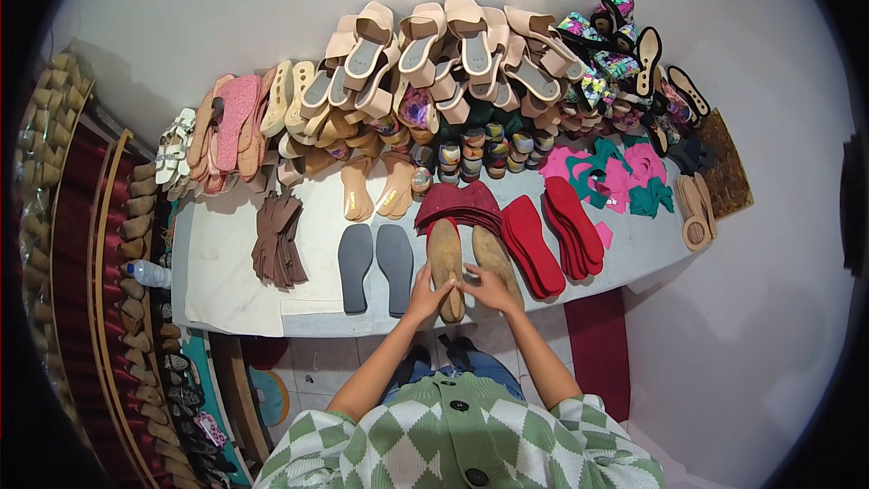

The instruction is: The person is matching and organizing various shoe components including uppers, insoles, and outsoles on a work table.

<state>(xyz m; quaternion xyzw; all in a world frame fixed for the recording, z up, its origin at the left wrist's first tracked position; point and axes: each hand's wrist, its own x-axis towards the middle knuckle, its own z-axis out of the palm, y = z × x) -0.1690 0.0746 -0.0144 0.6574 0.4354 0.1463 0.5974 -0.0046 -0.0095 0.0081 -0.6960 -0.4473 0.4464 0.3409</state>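
The fisheye rim cuts off the room's corners, and the far edge of the tabletop point(226, 281) is buried under heaped sandals point(453, 45), so its back line cannot be traced. The 2 tan insoles point(471, 258) lie side by side at the near edge, toes pointing away, their heel ends partly covered by the hands. The left hand point(427, 294) rests on the left insole's heel, fingers point(442, 290) bent and close together, pressing on it. The right hand point(489, 290) touches the right insole's heel, fingers loosely curled; whether they pinch its edge cannot be told. The fingertips of both hands meet between the insoles. Just left lie 2 grey soles point(376, 263); just right, a stack of red soles point(552, 235). Dark red cut pieces point(457, 204) sit behind the insoles, brown cut pieces point(279, 240) toward the left edge.
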